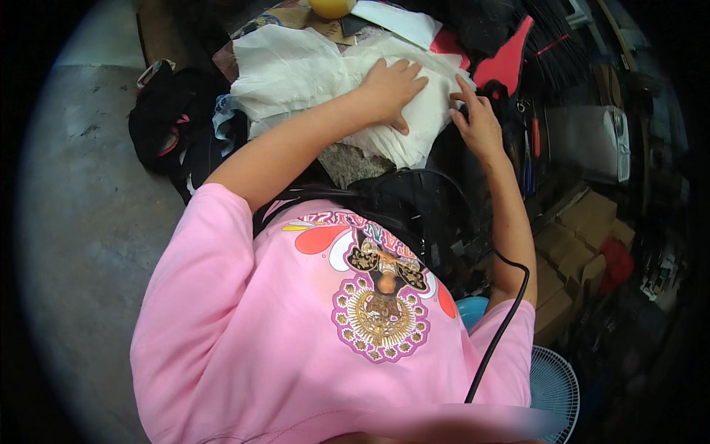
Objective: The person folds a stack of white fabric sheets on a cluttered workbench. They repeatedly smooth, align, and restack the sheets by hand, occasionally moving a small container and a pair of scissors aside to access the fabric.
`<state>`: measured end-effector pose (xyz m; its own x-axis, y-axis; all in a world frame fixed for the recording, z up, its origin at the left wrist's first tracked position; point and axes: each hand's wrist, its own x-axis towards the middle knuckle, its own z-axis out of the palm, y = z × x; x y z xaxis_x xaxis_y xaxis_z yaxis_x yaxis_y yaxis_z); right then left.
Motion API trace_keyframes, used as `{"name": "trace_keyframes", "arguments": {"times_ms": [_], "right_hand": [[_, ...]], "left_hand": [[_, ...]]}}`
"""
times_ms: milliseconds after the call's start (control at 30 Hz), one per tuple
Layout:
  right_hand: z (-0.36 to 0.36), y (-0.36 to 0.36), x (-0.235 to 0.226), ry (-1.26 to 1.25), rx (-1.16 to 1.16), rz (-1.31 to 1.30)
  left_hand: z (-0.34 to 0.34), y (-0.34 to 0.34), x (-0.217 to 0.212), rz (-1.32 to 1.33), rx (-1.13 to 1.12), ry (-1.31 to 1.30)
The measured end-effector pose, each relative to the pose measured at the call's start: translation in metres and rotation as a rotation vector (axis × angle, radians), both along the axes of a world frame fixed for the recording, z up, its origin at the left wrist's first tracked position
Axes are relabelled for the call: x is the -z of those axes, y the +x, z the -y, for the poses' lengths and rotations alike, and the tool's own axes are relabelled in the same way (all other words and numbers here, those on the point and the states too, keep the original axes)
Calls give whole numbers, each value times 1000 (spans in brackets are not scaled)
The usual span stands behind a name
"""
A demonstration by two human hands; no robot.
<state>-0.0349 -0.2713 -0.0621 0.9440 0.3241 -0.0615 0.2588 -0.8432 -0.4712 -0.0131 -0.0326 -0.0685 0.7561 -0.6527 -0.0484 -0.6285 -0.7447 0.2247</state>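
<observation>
A loose stack of thin white sheets, paper or cloth, I cannot tell which, lies spread at the top of the view with crumpled, uneven edges. My left hand rests flat on the sheets with its fingers spread. At their right edge is my right hand, fingers apart and tips touching or just beside the border. Nothing shows in either hand. Beneath the near edge of the stack, a rough grey surface shows.
Beyond the sheets are a yellow round object and a red-pink piece. Black items lie on the left, beside grey floor. Cardboard boxes and a fan stand on the right. A black cable crosses my right arm.
</observation>
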Motion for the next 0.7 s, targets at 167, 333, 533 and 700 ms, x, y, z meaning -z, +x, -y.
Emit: {"name": "trace_keyframes", "arguments": {"times_ms": [167, 333, 533, 700], "right_hand": [[-20, 48, -53, -413, -51, 440], [-81, 100, -100, -217, -269, 615], [-161, 146, -80, -354, -412, 721], [-193, 154, -62, -404, -398, 796]], "left_hand": [[2, 4, -9, -84, -3, 46], [15, 8, -18, -137, -47, 181], [21, 6, -10, -124, -87, 197], [22, 7, -9, -169, -75, 185]]}}
